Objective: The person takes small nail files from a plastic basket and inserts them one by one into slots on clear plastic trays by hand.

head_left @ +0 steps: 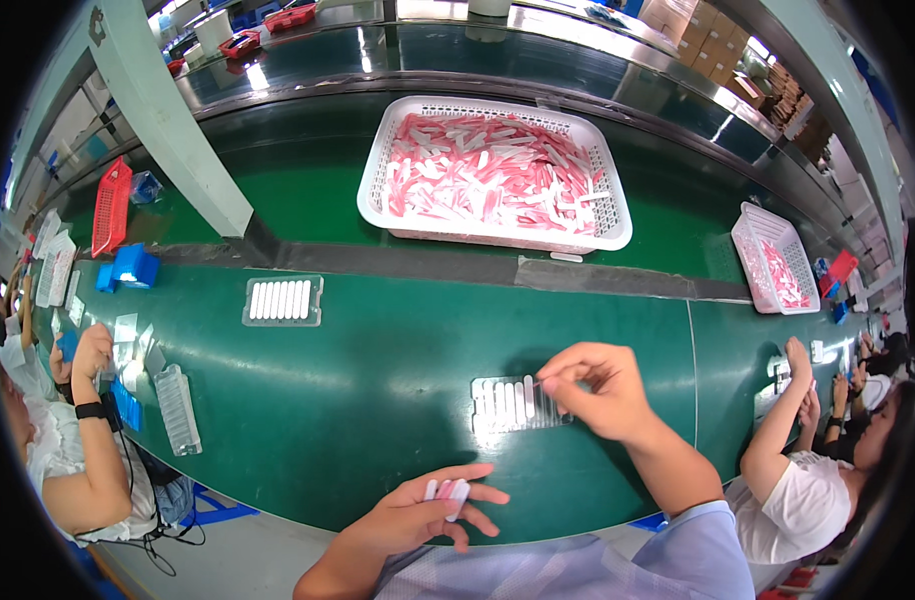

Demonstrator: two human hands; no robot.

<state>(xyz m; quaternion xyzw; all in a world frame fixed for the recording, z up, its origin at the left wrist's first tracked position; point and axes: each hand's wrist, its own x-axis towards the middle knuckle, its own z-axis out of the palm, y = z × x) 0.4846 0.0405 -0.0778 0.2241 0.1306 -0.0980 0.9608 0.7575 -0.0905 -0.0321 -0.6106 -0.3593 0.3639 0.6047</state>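
Over the green worktop [368, 390], the bent right hand [610, 396] is placed nearer the clear tray [552, 411] than the left hand [410, 516], curled around pink-and-white sticks [448, 490]. Just leftward, the tray's rightmost white stick [530, 398] is aligned fore-and-aft; whether it is gripped cannot be told.

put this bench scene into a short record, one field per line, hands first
left hand: holds several small round-ended white and pink sticks
right hand: fingers at the rightmost white stick in the near tray; grip unclear
near tray: clear plastic, partly filled with a row of white sticks
far tray: clear plastic, holding a white row, further left
basket: large, white, perforated plastic, heaped with pink and white pieces
surface: green tabletop
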